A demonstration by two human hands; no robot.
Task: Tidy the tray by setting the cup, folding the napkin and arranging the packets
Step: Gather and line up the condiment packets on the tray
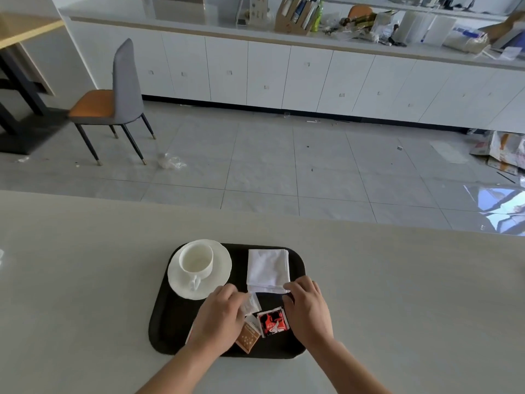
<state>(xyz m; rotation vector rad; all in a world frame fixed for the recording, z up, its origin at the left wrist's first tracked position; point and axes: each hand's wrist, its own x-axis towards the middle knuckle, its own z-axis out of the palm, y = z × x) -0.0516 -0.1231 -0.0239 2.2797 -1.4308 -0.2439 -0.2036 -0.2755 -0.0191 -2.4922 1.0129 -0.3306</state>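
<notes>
1. A black tray (159,311) is set on a pale counter (85,280), close to the counter's near edge.
2. A white cup (196,261) is seen upright on a white saucer (220,268) at the tray's far left corner; the saucer's far rim overhangs the tray's far edge, and the cup's handle is turned toward the near edge.
3. A folded white napkin (268,268) is laid flat at the tray's far right corner, well apart from the saucer.
4. The left hand (220,317) is held over the near middle of the tray with its fingers bent; a small clear packet (251,304) is touched at the fingertips, but whether it is actually pinched cannot be told.
5. A brown packet (248,338) is partly covered by the left hand near the tray's near edge.
6. A red and black packet (273,322) is laid just beside the brown one, between the two hands.
7. A sliver of a further packet (189,334) with a red edge is shown at the left of the left hand; the rest is hidden.
8. The right hand (308,305) is placed at the napkin's near right corner, its fingertips touching the folded edge; the fingers are loosely curled, and no firm hold can be made out.
</notes>
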